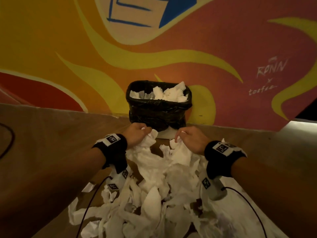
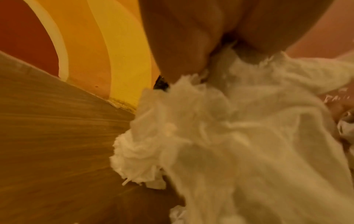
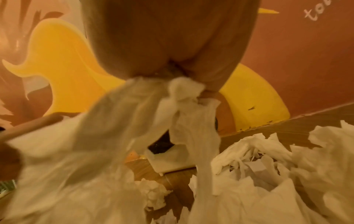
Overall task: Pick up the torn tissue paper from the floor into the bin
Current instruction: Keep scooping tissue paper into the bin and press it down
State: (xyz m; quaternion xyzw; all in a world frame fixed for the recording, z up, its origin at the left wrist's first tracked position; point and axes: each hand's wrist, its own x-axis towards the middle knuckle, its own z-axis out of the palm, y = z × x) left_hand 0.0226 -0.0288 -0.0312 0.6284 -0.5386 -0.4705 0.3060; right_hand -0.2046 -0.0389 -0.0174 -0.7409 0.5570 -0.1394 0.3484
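A heap of torn white tissue paper (image 1: 154,194) covers the wooden floor in front of me. My left hand (image 1: 137,134) grips a bunch of tissue (image 2: 220,128) that hangs from its curled fingers. My right hand (image 1: 187,137) clutches another bunch of tissue (image 3: 153,113) that trails down to the heap. Both hands are held low, just in front of the bin (image 1: 158,115), which has a black bag liner and a white base. Crumpled tissue (image 1: 171,94) fills the bin up to its rim.
The bin stands against a painted wall (image 1: 68,57) in orange, yellow and pink. A dark cable (image 1: 10,140) loops on the floor at the far left. Thin wires (image 1: 89,208) run from my wrist bands across the tissue. Bare wooden floor (image 1: 42,152) lies on both sides.
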